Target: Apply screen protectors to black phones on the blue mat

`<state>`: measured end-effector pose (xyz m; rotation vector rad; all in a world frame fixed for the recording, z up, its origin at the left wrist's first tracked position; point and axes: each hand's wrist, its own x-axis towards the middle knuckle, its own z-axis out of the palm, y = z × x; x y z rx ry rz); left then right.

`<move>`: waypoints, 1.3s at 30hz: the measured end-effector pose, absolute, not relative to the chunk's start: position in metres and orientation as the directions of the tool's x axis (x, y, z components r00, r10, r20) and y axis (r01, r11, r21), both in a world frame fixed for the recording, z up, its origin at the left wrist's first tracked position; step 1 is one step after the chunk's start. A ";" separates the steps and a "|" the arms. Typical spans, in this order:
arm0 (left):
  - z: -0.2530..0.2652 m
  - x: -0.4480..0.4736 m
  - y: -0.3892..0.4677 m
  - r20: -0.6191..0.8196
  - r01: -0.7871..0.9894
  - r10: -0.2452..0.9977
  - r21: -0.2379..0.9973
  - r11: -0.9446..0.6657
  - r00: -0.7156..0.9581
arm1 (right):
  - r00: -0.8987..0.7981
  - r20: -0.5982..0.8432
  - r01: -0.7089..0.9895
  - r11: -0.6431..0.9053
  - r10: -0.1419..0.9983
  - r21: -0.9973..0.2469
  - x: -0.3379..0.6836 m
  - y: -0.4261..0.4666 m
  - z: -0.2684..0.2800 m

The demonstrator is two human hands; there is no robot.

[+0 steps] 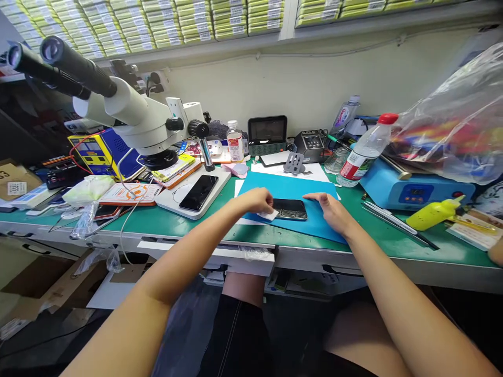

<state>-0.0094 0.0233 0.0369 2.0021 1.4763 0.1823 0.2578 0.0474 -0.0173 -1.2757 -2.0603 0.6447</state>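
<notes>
A black smartphone (291,209) lies flat on a blue mat (314,232) in front of me. My left hand (257,201) is closed on a small white wipe (269,214) at the phone's left end. The wipe hangs below my fingers, close to the phone's edge; whether it presses on the glass I cannot tell. My right hand (332,210) rests on the mat by the phone's right end, its fingers stretched out and holding nothing. Light reflections cover the lower part of the phone's screen.
On the left stands a microscope (133,115), with another phone (199,192) on its base. To the right are a red-capped bottle (363,152), a blue heated device (416,186), tweezers (396,222) and a yellow squeeze bottle (432,213). An open drawer (220,259) juts out below.
</notes>
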 end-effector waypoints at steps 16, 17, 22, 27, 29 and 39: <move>0.037 -0.007 0.027 -0.277 0.800 0.880 0.576 -0.169 0.386 | -0.355 0.197 0.631 0.389 0.914 -0.671 0.256 0.037 -0.004; 0.037 -0.014 0.027 -0.276 0.805 0.885 0.570 -0.164 0.375 | -0.345 0.194 0.630 0.380 0.918 -0.677 0.256 0.036 -0.003; 0.037 -0.024 0.031 -0.280 0.833 0.898 0.534 -0.149 0.340 | -0.353 0.197 0.617 0.386 0.915 -0.686 0.258 0.039 -0.006; 0.034 0.000 0.038 -0.310 0.850 0.884 0.501 -0.160 0.349 | -0.359 0.208 0.620 0.399 0.910 -0.675 0.259 0.042 -0.009; 0.033 -0.004 0.040 -0.341 0.860 0.876 0.488 -0.146 0.342 | -0.363 0.202 0.622 0.398 0.909 -0.674 0.259 0.041 -0.008; 0.026 -0.012 0.043 -0.282 0.823 0.896 0.549 -0.142 0.343 | -0.377 0.203 0.617 0.408 0.904 -0.673 0.258 0.040 -0.006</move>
